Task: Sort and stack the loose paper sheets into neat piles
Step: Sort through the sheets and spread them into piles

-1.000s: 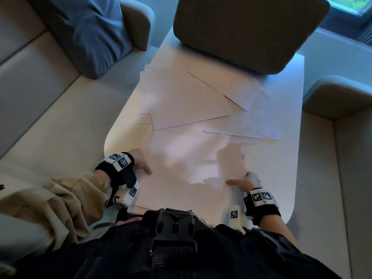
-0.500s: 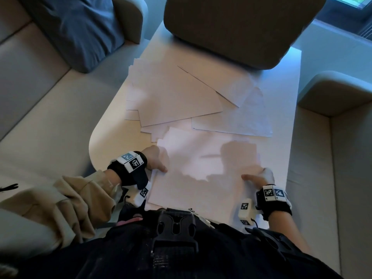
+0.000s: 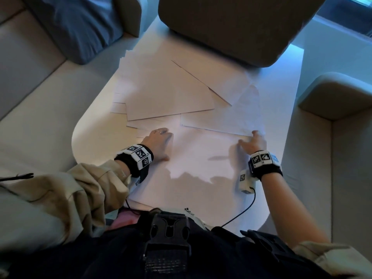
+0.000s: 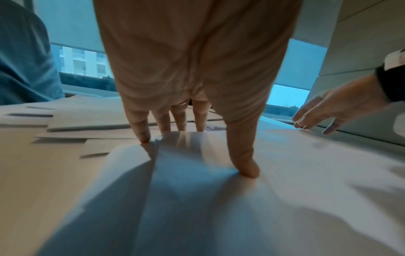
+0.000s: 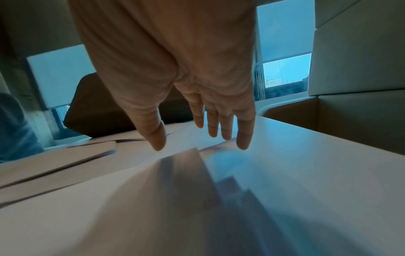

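Loose white paper sheets point(image 3: 171, 93) lie scattered and overlapping across the pale table point(image 3: 88, 125). A near stack of sheets point(image 3: 201, 164) sits in front of me. My left hand point(image 3: 159, 141) rests flat on the stack's far left corner, its straight fingertips point(image 4: 143, 136) and thumb pressing the paper. My right hand point(image 3: 252, 142) reaches with straight, spread fingers point(image 5: 242, 142) over the stack's far right corner, at the edge of a crumpled sheet point(image 3: 241, 115). Neither hand grips anything.
A dark brown cushion point(image 3: 231, 23) lies on the table's far end, over some sheets. A blue cushion point(image 3: 80, 23) sits on the beige sofa point(image 3: 30, 93) at left. Another beige seat point(image 3: 332, 127) borders the table at right.
Both hands slid forward from the near stack's side edges to its far corners. The head view moved closer to the table.
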Action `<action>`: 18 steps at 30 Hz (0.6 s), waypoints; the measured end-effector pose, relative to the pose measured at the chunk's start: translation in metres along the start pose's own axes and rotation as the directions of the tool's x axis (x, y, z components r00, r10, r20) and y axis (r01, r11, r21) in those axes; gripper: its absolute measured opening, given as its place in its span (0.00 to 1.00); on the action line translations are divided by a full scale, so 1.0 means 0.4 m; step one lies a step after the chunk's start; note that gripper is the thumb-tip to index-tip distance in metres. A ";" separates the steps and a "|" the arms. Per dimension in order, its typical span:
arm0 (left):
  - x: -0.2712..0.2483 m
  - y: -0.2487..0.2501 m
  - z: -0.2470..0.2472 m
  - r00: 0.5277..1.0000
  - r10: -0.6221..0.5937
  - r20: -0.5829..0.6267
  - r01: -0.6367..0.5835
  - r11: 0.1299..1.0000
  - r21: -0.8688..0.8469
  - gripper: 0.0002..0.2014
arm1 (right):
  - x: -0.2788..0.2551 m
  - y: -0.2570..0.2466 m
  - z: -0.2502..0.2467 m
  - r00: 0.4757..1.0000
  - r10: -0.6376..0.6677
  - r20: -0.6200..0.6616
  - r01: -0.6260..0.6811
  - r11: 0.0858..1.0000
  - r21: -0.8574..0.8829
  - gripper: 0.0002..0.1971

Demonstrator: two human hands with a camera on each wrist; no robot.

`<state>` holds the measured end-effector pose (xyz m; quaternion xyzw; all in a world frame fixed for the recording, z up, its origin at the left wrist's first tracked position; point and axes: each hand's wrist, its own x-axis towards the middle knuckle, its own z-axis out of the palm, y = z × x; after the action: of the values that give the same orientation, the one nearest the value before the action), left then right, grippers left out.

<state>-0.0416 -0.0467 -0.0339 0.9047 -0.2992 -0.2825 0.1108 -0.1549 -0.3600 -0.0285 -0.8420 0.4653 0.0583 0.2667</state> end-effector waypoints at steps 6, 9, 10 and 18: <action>0.007 0.005 0.000 1.000 -0.013 -0.010 0.013 1.000 -0.015 0.48 | 0.109 0.004 -0.041 0.985 0.171 0.016 -0.169 0.982 -0.085 0.44; 0.010 0.002 0.002 1.000 -0.019 -0.020 0.018 0.999 -0.037 0.48 | 0.140 0.006 -0.044 0.972 0.233 -0.033 -0.235 0.965 -0.115 0.51; 0.011 0.001 0.003 0.999 -0.021 -0.024 0.020 0.999 -0.044 0.48 | 0.143 0.001 -0.047 0.969 0.246 -0.036 -0.248 0.962 -0.116 0.52; 0.021 -0.005 0.007 0.998 -0.055 -0.017 0.053 0.995 -0.080 0.49 | 0.183 0.002 -0.036 0.956 0.294 0.001 -0.288 0.936 0.201 0.52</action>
<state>-0.0368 -0.0502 -0.0408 0.9099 -0.2621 -0.2886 0.1418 -0.1167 -0.4226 -0.0419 -0.7337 0.5922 0.0379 0.3310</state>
